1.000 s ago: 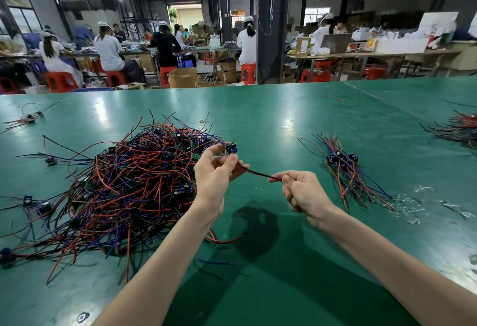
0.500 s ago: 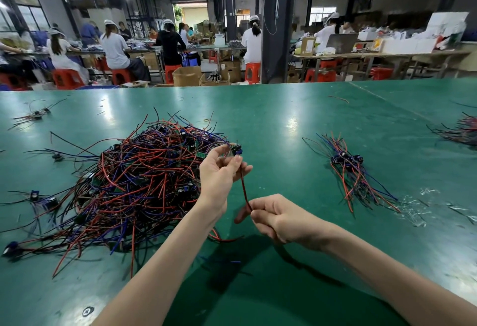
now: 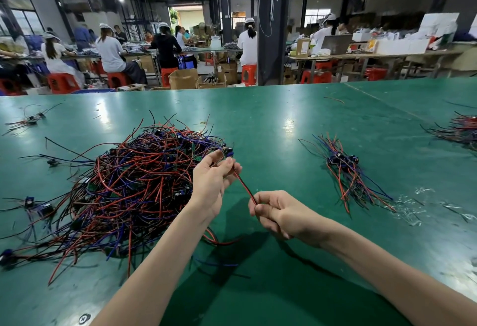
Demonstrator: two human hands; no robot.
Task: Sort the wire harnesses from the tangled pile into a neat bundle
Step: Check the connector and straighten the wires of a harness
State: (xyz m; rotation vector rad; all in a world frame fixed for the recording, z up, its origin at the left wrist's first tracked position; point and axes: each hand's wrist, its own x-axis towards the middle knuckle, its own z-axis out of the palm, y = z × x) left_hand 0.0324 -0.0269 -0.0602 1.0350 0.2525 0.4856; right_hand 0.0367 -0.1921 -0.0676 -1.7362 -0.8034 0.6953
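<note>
A big tangled pile (image 3: 139,183) of red, black and blue wire harnesses lies on the green table (image 3: 284,124), left of centre. My left hand (image 3: 210,183) is raised at the pile's right edge and pinches the connector end of one harness. Its red-and-black wire (image 3: 244,186) runs taut down to my right hand (image 3: 278,213), which pinches the wire between thumb and fingers. A smaller laid-out bundle (image 3: 348,171) of harnesses rests on the table to the right of both hands.
Loose harnesses lie at the far left (image 3: 31,119) and near left (image 3: 38,207). Another heap (image 3: 462,129) sits at the right edge. Clear plastic scraps (image 3: 413,204) lie beside the bundle. People work at benches beyond the table's far edge.
My right hand came back toward my body and down from beside the bundle, then settled below my left hand. The wire went from level to slanting downward. My left hand stayed put.
</note>
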